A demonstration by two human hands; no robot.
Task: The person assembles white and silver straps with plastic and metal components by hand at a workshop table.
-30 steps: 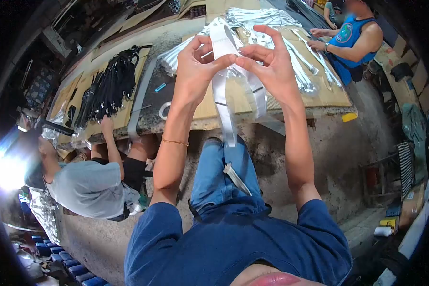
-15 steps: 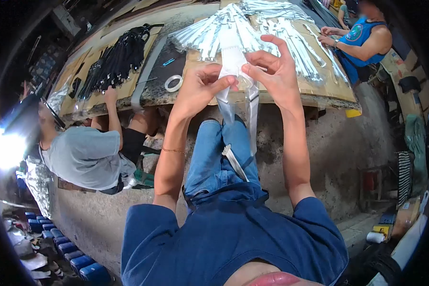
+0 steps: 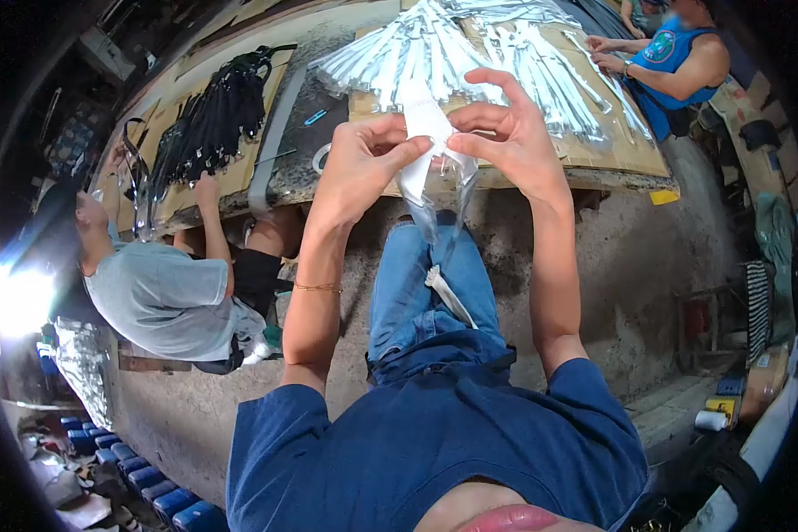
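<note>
A white strip (image 3: 426, 122) hangs between my hands, with shiny silvery ends dangling below over my jeans. My left hand (image 3: 368, 164) pinches its left side between thumb and fingers. On the right side my right hand (image 3: 510, 146) holds it by thumb and finger, the other fingers curved above. Just beyond my hands, a fan of silvery straps (image 3: 399, 55) lies on the table (image 3: 319, 97). A second bundle of silvery straps (image 3: 541, 84) rests to its right. A white bundle (image 3: 450, 297) lies on my lap.
Black straps (image 3: 226, 111) lie on cardboard at the left, near a blue cutter (image 3: 315, 117) and a tape roll (image 3: 321, 158). A person in grey (image 3: 164, 293) sits left, handling black straps. A person in blue (image 3: 683, 66) works at the far right. Blue containers (image 3: 155, 488) stand lower left.
The strip's dangling ends have swung closer together, and my hands have shifted slightly. The person at the left has raised a black strap. The view has shifted a little.
</note>
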